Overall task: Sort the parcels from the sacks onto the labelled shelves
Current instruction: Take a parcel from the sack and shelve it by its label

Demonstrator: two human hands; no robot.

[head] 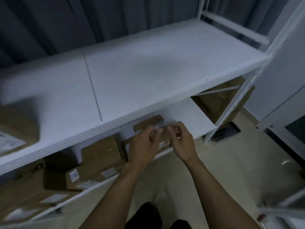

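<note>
A small brown cardboard parcel (148, 123) with printed tape along its edge sits at the front of the white middle shelf (189, 113), under the upper shelf board. My left hand (144, 146) grips its near left side with curled fingers. My right hand (180, 142) curls round its near right corner. Both hands cover the parcel's front, so its label is mostly hidden. No sack is in view.
Several labelled cardboard parcels (100, 154) crowd the middle shelf to the left. One parcel (14, 128) lies at the far left of the upper shelf (148, 68). A large box (219, 100) stands low at the right by the rack's post (234, 103).
</note>
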